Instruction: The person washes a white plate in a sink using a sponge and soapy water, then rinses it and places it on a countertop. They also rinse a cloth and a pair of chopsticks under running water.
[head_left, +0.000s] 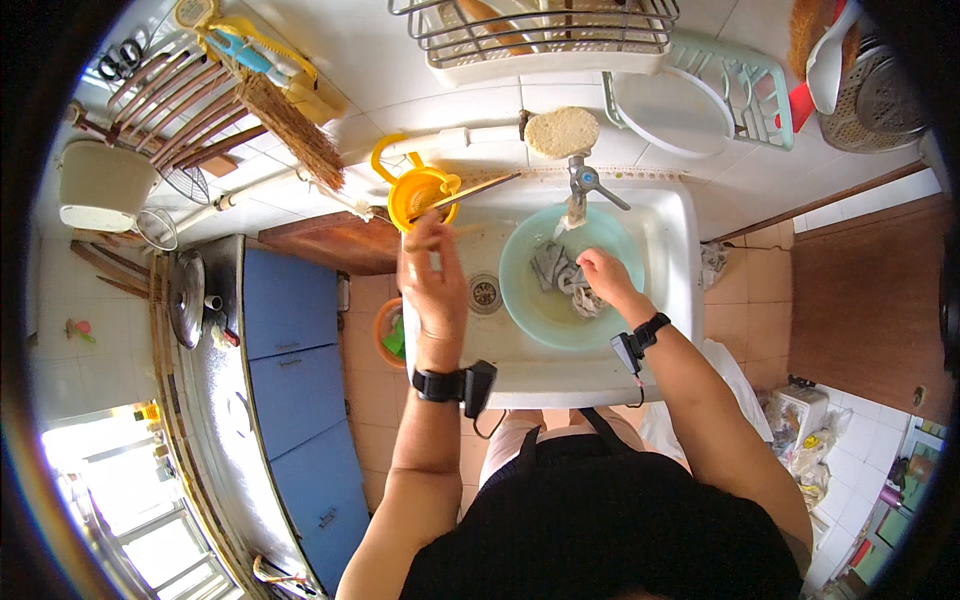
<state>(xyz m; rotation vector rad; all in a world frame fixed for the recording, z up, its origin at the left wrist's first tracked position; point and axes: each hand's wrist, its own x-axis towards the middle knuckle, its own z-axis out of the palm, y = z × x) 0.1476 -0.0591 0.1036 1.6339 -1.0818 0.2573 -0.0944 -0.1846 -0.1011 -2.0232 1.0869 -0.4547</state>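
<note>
A pale green plastic basin (512, 315) stands in a white sink (450, 367), with wet grey cloths (551, 266) in its shallow water. Over the basin's right part is my right hand (609, 281), its fingers curled and nothing visible in them. My left hand (435, 289) is raised at the sink's left side, blurred at the fingertips. Just beyond those fingertips are a yellow plastic strainer (420, 187) and a thin stick (487, 185) lying across its rim; whether the fingers grip anything cannot be told. A metal tap (585, 176) with a whitish piece at its spout points down over the basin.
A sponge (561, 132) sits behind the tap. Above hang a wire dish rack (547, 64) and a green plastic rack (780, 112). Blue cabinets (292, 300) stand at left, with an orange bucket (387, 334) between them and the sink. A brown wooden door (862, 300) is at right.
</note>
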